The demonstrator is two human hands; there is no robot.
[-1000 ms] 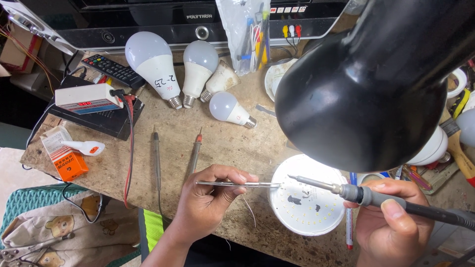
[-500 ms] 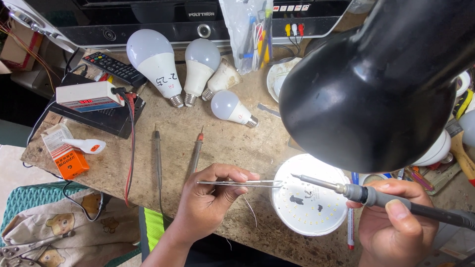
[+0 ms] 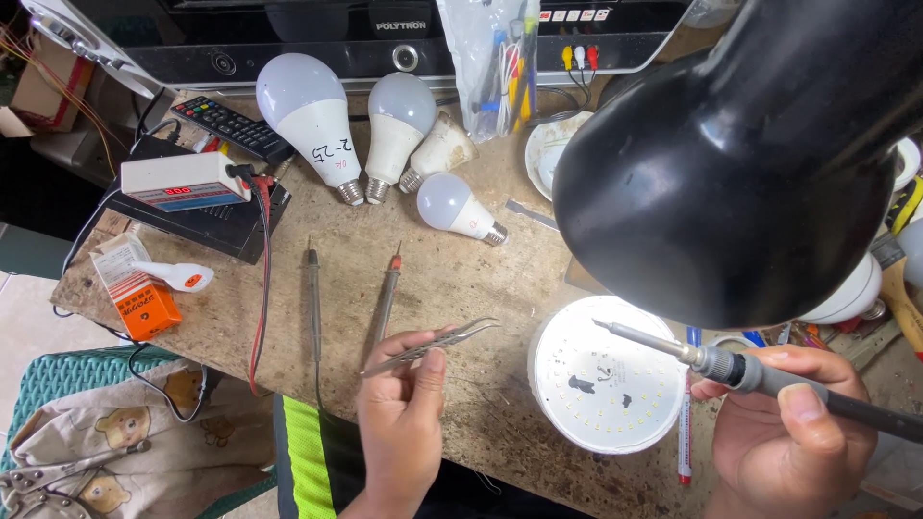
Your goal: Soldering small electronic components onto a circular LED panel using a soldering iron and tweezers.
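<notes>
1. The left hand (image 3: 399,423) pinched slim metal tweezers (image 3: 433,344) above the rough table (image 3: 481,279).
2. The right hand (image 3: 788,432) gripped a soldering iron (image 3: 711,360), its tip over the round white LED board (image 3: 601,389).
3. That flat, dotted disc lay under the glossy black lamp shade (image 3: 740,163).

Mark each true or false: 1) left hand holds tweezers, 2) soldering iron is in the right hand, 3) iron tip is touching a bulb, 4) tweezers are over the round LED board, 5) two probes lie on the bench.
1) True: the left hand holds the tweezers.
2) True: the right hand grips the soldering iron.
3) False: the iron tip is above the round LED board, away from the bulbs.
4) False: the tweezers are left of the board, over the bare bench.
5) True: two probes lie side by side near the left hand.
</notes>
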